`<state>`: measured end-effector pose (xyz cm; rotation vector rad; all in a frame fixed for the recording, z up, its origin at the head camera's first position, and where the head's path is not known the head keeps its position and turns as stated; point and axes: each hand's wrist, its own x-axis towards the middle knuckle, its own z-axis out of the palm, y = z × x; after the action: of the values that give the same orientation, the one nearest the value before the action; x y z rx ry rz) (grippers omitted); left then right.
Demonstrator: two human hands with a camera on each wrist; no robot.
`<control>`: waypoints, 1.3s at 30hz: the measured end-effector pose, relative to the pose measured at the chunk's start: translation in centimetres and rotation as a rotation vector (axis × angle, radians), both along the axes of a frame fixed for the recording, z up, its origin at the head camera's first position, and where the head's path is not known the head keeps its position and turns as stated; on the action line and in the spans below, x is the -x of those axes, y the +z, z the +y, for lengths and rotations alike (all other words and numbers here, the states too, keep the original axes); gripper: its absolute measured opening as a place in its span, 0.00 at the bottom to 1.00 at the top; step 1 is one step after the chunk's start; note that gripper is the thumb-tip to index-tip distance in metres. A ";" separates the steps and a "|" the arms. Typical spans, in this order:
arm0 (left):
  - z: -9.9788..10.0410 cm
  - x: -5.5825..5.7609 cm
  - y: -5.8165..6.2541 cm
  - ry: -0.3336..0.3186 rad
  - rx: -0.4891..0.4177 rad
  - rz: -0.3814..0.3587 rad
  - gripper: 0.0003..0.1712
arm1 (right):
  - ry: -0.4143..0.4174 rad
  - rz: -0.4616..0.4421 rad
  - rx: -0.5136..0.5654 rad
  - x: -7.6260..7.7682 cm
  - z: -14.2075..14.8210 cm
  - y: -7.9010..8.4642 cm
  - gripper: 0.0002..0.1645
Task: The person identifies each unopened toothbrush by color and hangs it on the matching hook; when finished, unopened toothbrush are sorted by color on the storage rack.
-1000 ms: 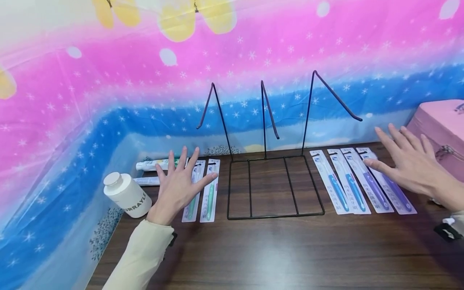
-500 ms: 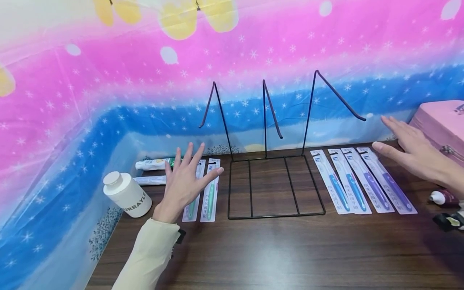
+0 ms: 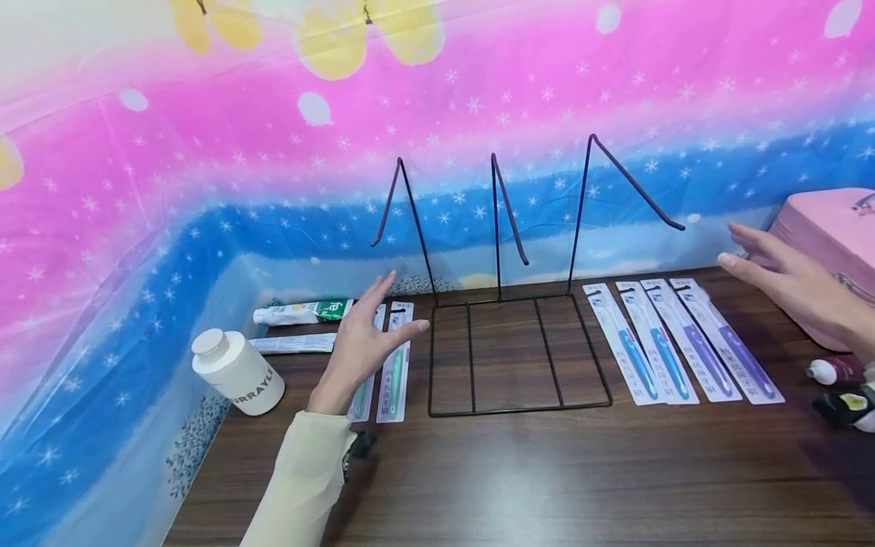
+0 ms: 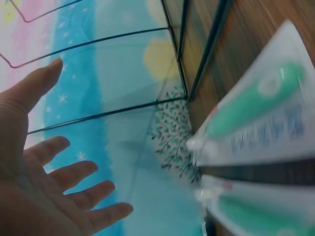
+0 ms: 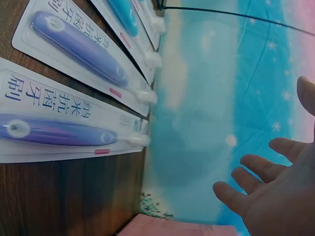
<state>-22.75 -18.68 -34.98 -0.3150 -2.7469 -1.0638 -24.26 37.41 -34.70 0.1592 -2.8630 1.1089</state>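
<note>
My left hand (image 3: 362, 346) hovers with straight, spread fingers over two packaged green toothbrushes (image 3: 394, 372), partly hiding one of them. In the left wrist view, nothing touches that hand's fingers (image 4: 81, 174). Over at the right, my right hand (image 3: 796, 281) hangs in the air, thumb apart from its fingers, holding nothing. It is nearest the packaged purple toothbrushes (image 3: 747, 357) and the pink case. Beside those lie packaged blue toothbrushes (image 3: 639, 361). Between the hands stands a black wire rack (image 3: 519, 410), its three bent prongs rising at the back with nothing hung on them.
At the left are a white bottle (image 3: 239, 372), a green-and-white toothpaste tube (image 3: 304, 312) and a second, paler tube (image 3: 294, 343). A pink case (image 3: 834, 243) and a dark red tube with a white cap (image 3: 837, 370) sit at the right. A patterned cloth (image 3: 273, 152) backs the table.
My left hand has shifted slightly right and turned more edge-on, uncovering more of the toothpaste tubes. My right hand has moved right and turned, uncovering the purple toothbrushes and the dark red tube.
</note>
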 end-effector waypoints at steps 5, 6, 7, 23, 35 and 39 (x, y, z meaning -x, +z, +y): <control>0.5 0.5 -0.7 0.004 -0.156 -0.067 0.47 | -0.049 -0.011 0.017 0.8 0.5 -0.7 0.49; 0.6 0.7 -0.9 0.003 -0.177 -0.073 0.46 | -0.059 -0.015 0.021 0.9 0.6 -0.8 0.49; 0.7 0.8 -1.1 0.007 -0.192 -0.077 0.45 | -0.070 -0.021 0.025 1.1 0.6 -1.0 0.50; 2.4 2.6 -3.6 0.066 -0.392 -0.219 0.28 | -0.102 -0.056 -0.120 3.0 1.5 -3.8 0.49; 2.9 3.2 -4.4 0.107 -0.277 -0.250 0.27 | -0.083 -0.119 -0.150 3.9 2.5 -5.3 0.49; 2.9 3.3 -4.7 0.113 -0.253 -0.278 0.26 | -0.061 -0.138 -0.171 4.2 2.7 -5.6 0.45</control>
<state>-26.04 -15.76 -39.68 0.0266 -2.7729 -1.5034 -28.43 40.16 -40.34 0.0040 -3.0613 0.8970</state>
